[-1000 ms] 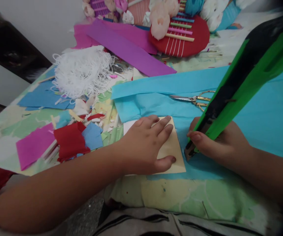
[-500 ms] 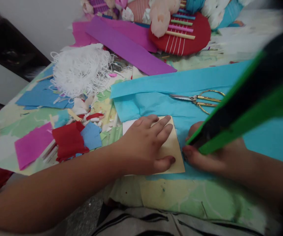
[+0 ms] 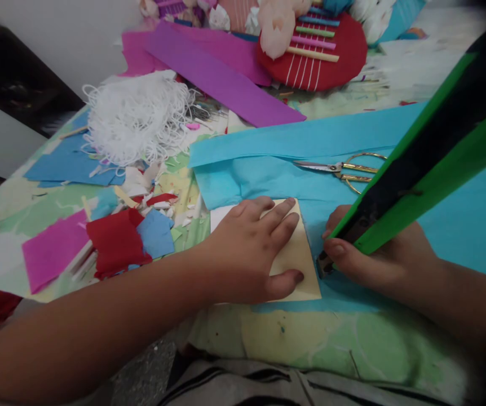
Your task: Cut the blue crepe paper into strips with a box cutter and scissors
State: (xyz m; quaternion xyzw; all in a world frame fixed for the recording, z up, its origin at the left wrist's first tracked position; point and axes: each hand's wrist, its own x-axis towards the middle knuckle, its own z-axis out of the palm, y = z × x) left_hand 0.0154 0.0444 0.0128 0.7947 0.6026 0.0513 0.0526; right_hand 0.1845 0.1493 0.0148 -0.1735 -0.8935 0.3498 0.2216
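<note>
the card (image 3: 297, 256) lies flat on the blue paper (image 3: 268, 180) near the front of the surface (image 3: 310, 338); it is a tan four-sided piece, its long axis running roughly from 11 o'clock to 5 o'clock; the left hand (image 3: 249, 251) lies on it palm down, grip spread wide, fingers fanned toward 1 o'clock and the thumb pressed by the near corner, so the card's left part is hidden under the palm; the right hand (image 3: 378, 259) sits just beside the card at its 3 o'clock, resting on the blue paper, grip pressed together around the cutter (image 3: 429, 163), thumb laid along its lower side; the cutter is long, green and black, its axis slanting from the tip (image 3: 322, 265) at 8 o'clock up and away toward 2 o'clock; the tip stands at the card's right edge, in its lower half; whether the blade touches the card itself or the paper right beside it cannot be told; from the right grip the card lies at 9 o'clock, close by, and its free right edge crosses the cutter's axis at an angle; the left hand is the one on the card, the right reaches only that edge; scissors (image 3: 344, 168) lie on the blue paper at 12 o'clock from the right hand, blades pointing to 9 o'clock, apart from both hands; a red scrap (image 3: 114, 242) lies at 9 o'clock of the left hand, well apart
</note>
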